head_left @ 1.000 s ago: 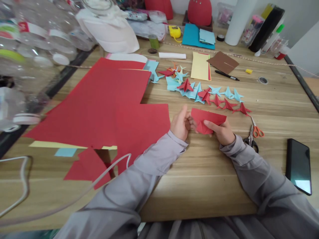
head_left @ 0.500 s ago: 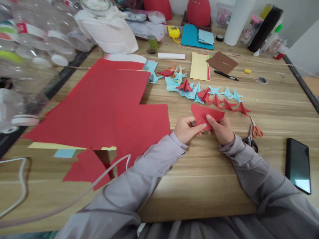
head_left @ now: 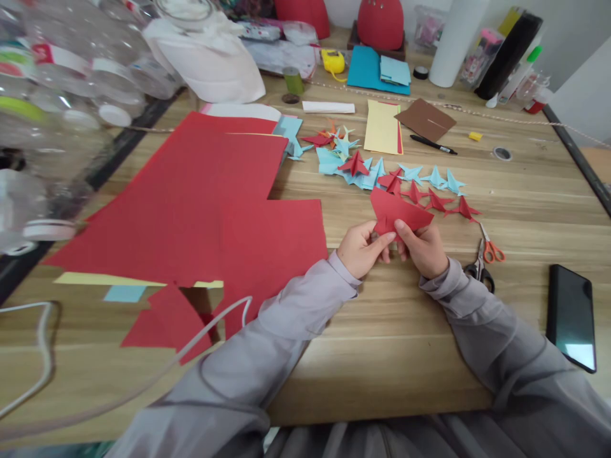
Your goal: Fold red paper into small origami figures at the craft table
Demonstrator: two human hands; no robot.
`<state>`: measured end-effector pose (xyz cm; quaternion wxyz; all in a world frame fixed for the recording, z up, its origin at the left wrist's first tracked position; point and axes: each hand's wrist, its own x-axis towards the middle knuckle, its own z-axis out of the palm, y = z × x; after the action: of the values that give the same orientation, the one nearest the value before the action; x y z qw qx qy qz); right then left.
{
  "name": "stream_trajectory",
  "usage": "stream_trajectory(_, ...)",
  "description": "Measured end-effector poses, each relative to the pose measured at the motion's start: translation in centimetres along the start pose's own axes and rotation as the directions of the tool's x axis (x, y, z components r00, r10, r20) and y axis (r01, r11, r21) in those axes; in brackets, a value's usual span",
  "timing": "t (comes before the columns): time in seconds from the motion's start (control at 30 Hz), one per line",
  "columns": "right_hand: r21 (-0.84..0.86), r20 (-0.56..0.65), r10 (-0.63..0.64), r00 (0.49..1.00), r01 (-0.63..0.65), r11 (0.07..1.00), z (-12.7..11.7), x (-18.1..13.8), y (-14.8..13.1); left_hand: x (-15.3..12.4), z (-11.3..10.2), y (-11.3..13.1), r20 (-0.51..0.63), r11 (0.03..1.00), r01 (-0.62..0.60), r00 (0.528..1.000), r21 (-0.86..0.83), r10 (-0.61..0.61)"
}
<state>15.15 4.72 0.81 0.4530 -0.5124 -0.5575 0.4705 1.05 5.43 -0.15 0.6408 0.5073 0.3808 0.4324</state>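
Observation:
A partly folded piece of red paper (head_left: 401, 208) is held up between my two hands, its wide part pointing away from me. My left hand (head_left: 360, 248) pinches its lower left corner, thumb on top and fingers beneath. From the other side, my right hand (head_left: 424, 247) grips it with the thumb pressed on its lower middle. Just beyond the paper lie small folded red paper cranes (head_left: 436, 201) and light blue paper cranes (head_left: 434, 177) in rows. The fingers under the paper are partly hidden.
Large red paper sheets (head_left: 191, 210) cover the left of the table, with red scraps (head_left: 167, 318) and a white cable (head_left: 143, 388) nearer me. Scissors (head_left: 480, 264) and a phone (head_left: 571, 318) lie right. Behind are yellow paper (head_left: 382, 127), brown paper (head_left: 424, 121) and a pen (head_left: 433, 145).
The red paper has tilted and shifted slightly up and right in my hands. My left thumb has moved a little up, and both hands still hold the paper.

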Motion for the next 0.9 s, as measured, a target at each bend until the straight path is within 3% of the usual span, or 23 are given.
stream_trajectory(0.17,0.014,0.082,0.025,0.996,-0.026,1.000,-0.07,0.14,0.10,0.14,-0.14,-0.07,-0.026,1.000,0.006,1.000,-0.023,-0.006)
stream_trajectory(0.47,-0.078,0.036,0.026,0.999,-0.024,0.997,0.06,-0.06,-0.17,0.10,0.02,-0.03,-0.066,0.999,0.021,0.998,-0.046,-0.024)
stream_trajectory(0.6,0.014,-0.058,0.062,0.996,-0.061,0.998,0.04,0.14,-0.09,-0.12,0.17,-0.38,-0.220,0.978,-0.206,0.953,0.033,0.208)
stream_trajectory(0.7,0.056,-0.025,0.090,0.996,-0.089,0.995,0.11,0.21,-0.10,-0.33,0.03,-0.71,-0.158,0.895,-0.360,0.899,0.264,0.409)
stream_trajectory(0.8,0.059,0.053,0.085,0.995,-0.088,0.994,0.20,0.06,-0.09,-0.41,-0.25,-0.87,-0.093,0.779,-0.403,0.860,0.480,0.502)
stream_trajectory(0.9,0.109,0.075,0.063,0.995,-0.071,0.991,0.23,-0.15,0.00,-0.18,-0.56,-0.96,-0.171,0.747,-0.369,0.827,0.552,0.535)
